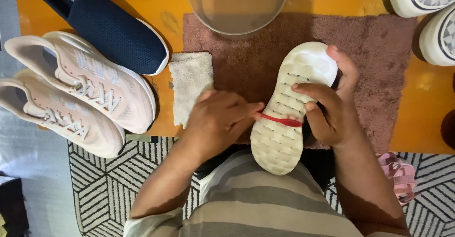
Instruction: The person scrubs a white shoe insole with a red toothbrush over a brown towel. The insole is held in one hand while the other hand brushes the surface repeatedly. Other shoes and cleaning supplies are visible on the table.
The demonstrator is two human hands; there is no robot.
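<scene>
Striped fabric (265, 199) of the person's top fills the bottom edge, closest to the lens, with both bare forearms reaching forward from it. Just past it, the right hand (332, 106) grips a shoe (290, 106) turned sole-up, thumb hooked round the far rounded end and fingers curled over the sole's right edge, so the white, dimpled sole faces the camera and tilts slightly to the right. Across the sole's middle lies a thin red brush (282, 120), pinched at its left end by the left hand (218, 121), whose fingers are bunched together around the handle. Both hands and the shoe hover over a pinkish-brown mat (379, 47) spread on an orange surface (417, 118). Beside the left hand, at the mat's left edge, lies a folded pale cloth (189, 83). Beyond the mat's far edge stands a clear bowl (237, 2). Left of the cloth rest a navy slip-on (111, 28) and two pale pink sneakers (90, 87) side by side. White checked shoes (433, 14) sit at the upper right, and a pink sandal (400, 175) lies on a black-and-white patterned rug (109, 185) near the right elbow.
</scene>
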